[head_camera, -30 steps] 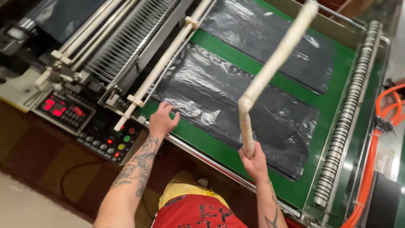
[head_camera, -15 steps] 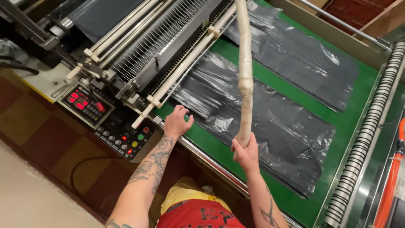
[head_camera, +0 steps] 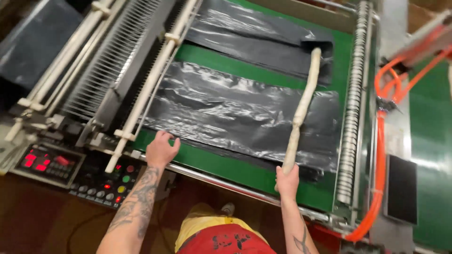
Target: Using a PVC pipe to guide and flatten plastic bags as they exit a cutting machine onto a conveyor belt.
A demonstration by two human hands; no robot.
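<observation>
My right hand (head_camera: 287,179) grips the near end of a long cream-coloured stick (head_camera: 301,109). The stick lies flat across the near stack of black plastic bags (head_camera: 235,113), and its far tip reaches the far stack of black bags (head_camera: 263,42). Both stacks rest on the machine's green belt (head_camera: 226,169). My left hand (head_camera: 160,149) rests with fingers spread at the near left corner of the near stack, on the belt's front edge beside a white roller bar (head_camera: 150,84).
A control panel (head_camera: 70,171) with red displays and coloured buttons sits at the lower left. A ribbed metal roller (head_camera: 353,108) borders the belt on the right. Orange hoses (head_camera: 381,155) run down the right side. A metal rail (head_camera: 226,186) edges the front.
The stick was raised upright in the air; my right hand has swung it down and to the right, onto the black bags. My left hand stays at the stack's near corner.
</observation>
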